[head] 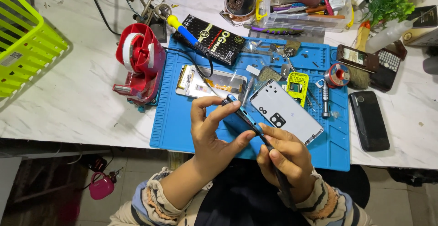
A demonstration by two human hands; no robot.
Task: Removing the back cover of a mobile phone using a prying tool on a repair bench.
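My left hand [213,128] grips a blue phone body [240,116] on edge, thumb on top and fingers underneath, over the front of the blue work mat [182,125]. My right hand [286,155] holds a thin dark tool [279,176] like a pen, its tip touching the phone's right end. A silver back cover [285,112] with a camera cutout lies on the mat just behind my right hand. A phone screen panel [211,82] lies farther back.
A red tape dispenser [139,62] stands left of the mat, a soldering iron [187,34] behind it. A yellow-green basket [25,39] is far left. A black phone [368,120] lies right of the mat. Small tools, a solder spool [338,74] and a parts tray [305,7] crowd the back.
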